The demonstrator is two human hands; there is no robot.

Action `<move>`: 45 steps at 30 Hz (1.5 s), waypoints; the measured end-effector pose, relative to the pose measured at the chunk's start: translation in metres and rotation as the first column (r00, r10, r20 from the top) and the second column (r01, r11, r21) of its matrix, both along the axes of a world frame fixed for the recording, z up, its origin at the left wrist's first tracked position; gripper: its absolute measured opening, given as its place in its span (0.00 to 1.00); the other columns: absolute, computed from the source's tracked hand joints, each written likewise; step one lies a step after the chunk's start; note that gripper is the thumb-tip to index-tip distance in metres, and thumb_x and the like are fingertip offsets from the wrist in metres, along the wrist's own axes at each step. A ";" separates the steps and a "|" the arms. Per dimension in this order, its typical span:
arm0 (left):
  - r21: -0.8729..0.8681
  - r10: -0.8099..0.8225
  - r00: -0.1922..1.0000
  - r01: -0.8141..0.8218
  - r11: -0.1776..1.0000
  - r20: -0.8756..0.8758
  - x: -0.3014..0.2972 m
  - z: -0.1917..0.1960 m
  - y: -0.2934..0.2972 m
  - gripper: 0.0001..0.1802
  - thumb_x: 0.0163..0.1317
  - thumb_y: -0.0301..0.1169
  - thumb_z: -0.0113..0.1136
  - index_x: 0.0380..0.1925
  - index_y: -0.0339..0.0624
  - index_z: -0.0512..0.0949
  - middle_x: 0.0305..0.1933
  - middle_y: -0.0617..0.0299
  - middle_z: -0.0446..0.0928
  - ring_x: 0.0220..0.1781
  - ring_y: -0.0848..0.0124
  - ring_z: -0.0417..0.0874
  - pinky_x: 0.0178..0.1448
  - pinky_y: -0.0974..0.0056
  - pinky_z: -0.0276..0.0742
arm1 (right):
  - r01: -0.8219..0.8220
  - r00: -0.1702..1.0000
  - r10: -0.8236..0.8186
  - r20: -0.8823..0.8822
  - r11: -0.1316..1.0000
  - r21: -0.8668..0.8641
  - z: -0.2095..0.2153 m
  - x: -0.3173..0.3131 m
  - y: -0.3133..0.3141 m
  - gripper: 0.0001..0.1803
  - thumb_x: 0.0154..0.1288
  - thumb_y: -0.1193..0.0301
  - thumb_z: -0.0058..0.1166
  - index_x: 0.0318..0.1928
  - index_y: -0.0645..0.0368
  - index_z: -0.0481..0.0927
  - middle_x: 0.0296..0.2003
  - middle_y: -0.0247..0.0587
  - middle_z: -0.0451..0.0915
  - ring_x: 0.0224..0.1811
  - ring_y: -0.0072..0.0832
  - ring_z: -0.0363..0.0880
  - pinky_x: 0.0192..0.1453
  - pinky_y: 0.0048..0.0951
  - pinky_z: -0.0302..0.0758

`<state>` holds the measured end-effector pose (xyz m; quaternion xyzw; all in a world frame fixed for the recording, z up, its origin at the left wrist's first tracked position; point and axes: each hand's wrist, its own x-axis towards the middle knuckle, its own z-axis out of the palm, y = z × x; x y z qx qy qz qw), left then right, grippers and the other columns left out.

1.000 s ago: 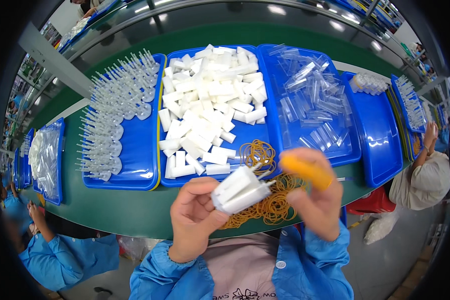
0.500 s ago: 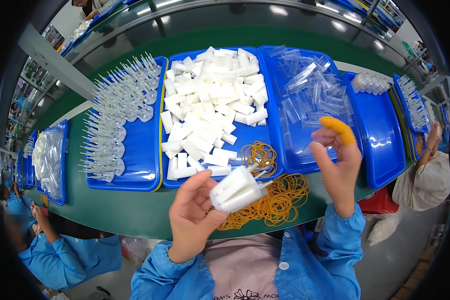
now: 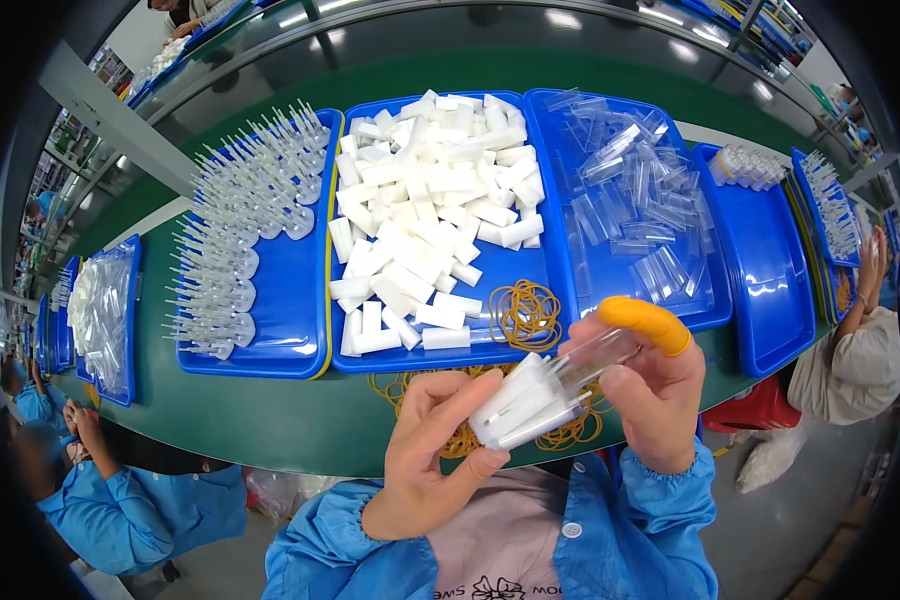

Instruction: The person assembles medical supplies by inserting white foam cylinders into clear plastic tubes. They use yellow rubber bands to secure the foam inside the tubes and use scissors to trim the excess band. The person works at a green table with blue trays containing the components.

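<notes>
My left hand [image 3: 432, 465] is closed around a bundle of white foam blocks [image 3: 520, 408] with thin pale prongs sticking out toward the right. My right hand [image 3: 660, 405], with an orange finger cot [image 3: 648, 322] on one finger, pinches a clear plastic sleeve [image 3: 602, 352]. The sleeve's left end meets the prong side of the bundle; whether it sits over a prong I cannot tell. Beneath both hands, partly hidden, lies a pile of tan rubber bands [image 3: 570, 432]. More rubber bands [image 3: 526, 314] rest at the near edge of the foam block tray.
A blue tray [image 3: 510, 275] holds a heap of white foam blocks [image 3: 430, 190]. Clear plastic pieces [image 3: 640, 185] fill the tray to its right. At left, a tray [image 3: 270, 350] carries rows of clear pronged parts [image 3: 235, 240]. Co-workers sit at both sides [image 3: 145, 510].
My right hand has come down and left to my left hand, and a clear plastic sleeve now shows in its fingers. The left hand has shifted slightly right and down with the bundle.
</notes>
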<state>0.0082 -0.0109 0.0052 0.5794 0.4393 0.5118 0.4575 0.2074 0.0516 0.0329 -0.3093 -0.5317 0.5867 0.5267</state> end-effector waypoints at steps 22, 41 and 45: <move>0.159 -0.055 0.945 0.111 0.981 -0.322 -0.003 0.031 0.003 0.27 0.51 0.21 0.63 0.54 0.36 0.74 0.46 0.53 0.64 0.43 0.66 0.71 0.43 0.66 0.75 | 0.044 0.993 -0.055 0.102 0.993 0.112 0.017 0.026 -0.006 0.20 0.48 0.77 0.67 0.43 0.70 0.75 0.36 0.52 0.81 0.43 0.35 0.81 0.49 0.32 0.76; -0.004 0.076 0.989 -0.076 0.997 0.129 0.000 0.004 0.011 0.23 0.47 0.20 0.69 0.46 0.33 0.76 0.51 0.52 0.67 0.52 0.64 0.73 0.57 0.61 0.71 | 0.067 0.987 -0.087 0.137 0.987 0.143 0.018 0.015 -0.001 0.14 0.50 0.80 0.61 0.40 0.67 0.79 0.39 0.48 0.82 0.44 0.34 0.79 0.52 0.33 0.73; -0.040 -0.040 0.907 0.062 0.997 0.420 0.002 -0.007 0.014 0.22 0.51 0.20 0.67 0.47 0.32 0.74 0.52 0.53 0.66 0.56 0.64 0.73 0.62 0.60 0.70 | 0.065 0.973 -0.107 0.203 0.976 0.206 0.013 0.015 0.006 0.13 0.49 0.77 0.61 0.38 0.64 0.80 0.38 0.43 0.81 0.46 0.34 0.76 0.53 0.33 0.70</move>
